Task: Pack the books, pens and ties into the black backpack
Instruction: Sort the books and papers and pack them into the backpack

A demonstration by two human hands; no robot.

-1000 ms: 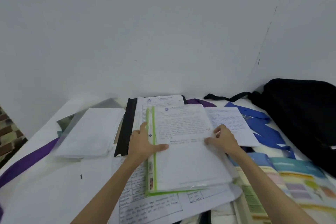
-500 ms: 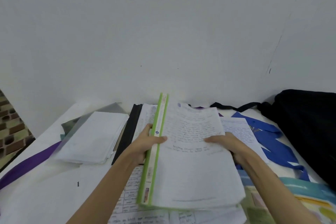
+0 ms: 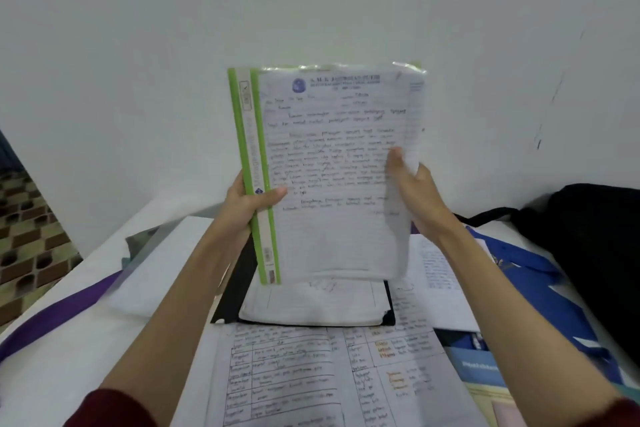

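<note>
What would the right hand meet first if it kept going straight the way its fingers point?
Probably only the plain white wall; the right hand, gripping the green-spined clear folder, points up and forward. Depth is unclear.

Loose handwritten white sheets (image 3: 311, 378) and a black-edged folder (image 3: 232, 295) cover the white table (image 3: 52, 374); bare tabletop lies left, crossed by a purple ribbon tie (image 3: 59, 319). The black fabric backpack (image 3: 588, 239) blocks the right.

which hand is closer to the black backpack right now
Right. The right hand grips the right edge of the green-spined clear folder of handwritten pages, on the side facing the black fabric backpack. The left hand grips the spine, farther away.
</note>
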